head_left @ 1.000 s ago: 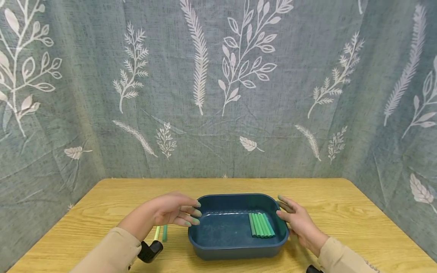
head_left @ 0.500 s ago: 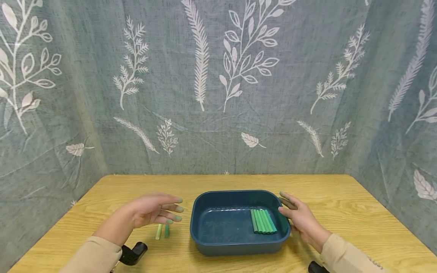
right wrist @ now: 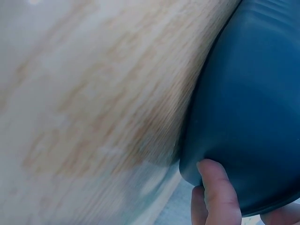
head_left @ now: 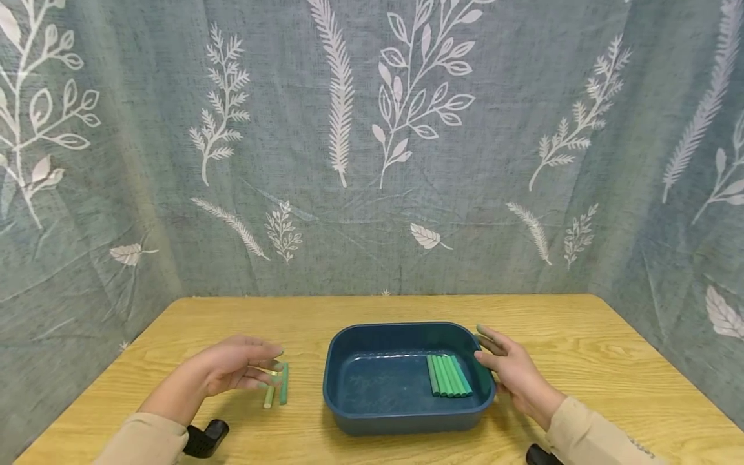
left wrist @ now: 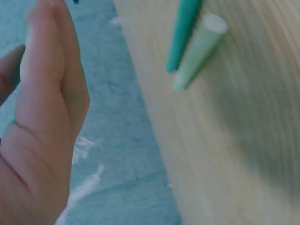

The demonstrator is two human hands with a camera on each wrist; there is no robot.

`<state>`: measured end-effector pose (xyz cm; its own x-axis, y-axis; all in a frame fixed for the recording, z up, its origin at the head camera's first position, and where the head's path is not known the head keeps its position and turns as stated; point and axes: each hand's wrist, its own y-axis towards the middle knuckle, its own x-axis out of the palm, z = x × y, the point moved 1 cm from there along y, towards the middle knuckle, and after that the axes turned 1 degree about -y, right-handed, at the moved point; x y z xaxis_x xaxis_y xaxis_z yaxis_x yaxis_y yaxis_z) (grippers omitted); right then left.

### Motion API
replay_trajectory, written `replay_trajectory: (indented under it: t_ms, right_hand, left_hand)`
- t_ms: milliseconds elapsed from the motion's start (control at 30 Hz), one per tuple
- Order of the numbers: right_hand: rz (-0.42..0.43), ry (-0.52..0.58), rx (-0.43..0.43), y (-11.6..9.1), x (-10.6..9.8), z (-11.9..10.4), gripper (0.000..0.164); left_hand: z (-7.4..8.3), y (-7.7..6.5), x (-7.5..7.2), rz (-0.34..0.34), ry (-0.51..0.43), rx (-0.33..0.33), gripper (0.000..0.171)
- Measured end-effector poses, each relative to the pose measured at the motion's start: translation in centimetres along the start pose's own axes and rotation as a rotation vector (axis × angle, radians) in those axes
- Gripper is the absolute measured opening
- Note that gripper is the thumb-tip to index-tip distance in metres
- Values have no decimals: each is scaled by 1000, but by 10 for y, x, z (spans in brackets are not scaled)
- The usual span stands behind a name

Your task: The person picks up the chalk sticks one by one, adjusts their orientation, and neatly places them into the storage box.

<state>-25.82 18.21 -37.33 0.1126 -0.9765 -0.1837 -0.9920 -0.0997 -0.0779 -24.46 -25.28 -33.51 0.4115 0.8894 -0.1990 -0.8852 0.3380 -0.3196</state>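
A dark blue plastic tub point(head_left: 383, 420) stands on the table. Inside it, at the right, several green chalk-like sticks point(head_left: 446, 376) lie side by side. My right hand point(head_left: 514, 368) holds the tub's right end, thumb at the rim and fingers against the outer wall point(right wrist: 248, 108), as the right wrist view also shows. Left of the tub, my left hand point(head_left: 238, 365) hovers with relaxed fingers and nothing in them. Just beyond its fingertips lie a pale yellow-green stick point(left wrist: 199, 51) and a darker green stick point(head_left: 284, 384), the pale one partly hidden by the fingers in the head view.
The wooden table point(head_left: 372, 310) ends at a hanging grey-green curtain point(head_left: 360, 245) with white leaf prints, which also closes off both sides. A black wrist device point(head_left: 207, 439) sits at the left wrist, and another point(head_left: 540, 454) at the right.
My left hand has moved left and slightly down, away from the tub's left rim to the two loose sticks. My right hand stays on the tub, whose sticks look unchanged.
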Motion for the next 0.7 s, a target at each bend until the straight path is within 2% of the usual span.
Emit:
replay_trajectory:
  t_ms: [167,467,700]
  right_hand:
    - [1,-5,7,0,0,-1,58]
    - [-5,5,28,-2,0,0,60]
    - [-2,-3,20,-1,0,0,60]
  left_hand:
    - [-12,-1,-11,23,7,-31,60]
    - [-31,7,-18,88,-24,-127,57]
    - [-33,13,-20,95,-23,-188,55]
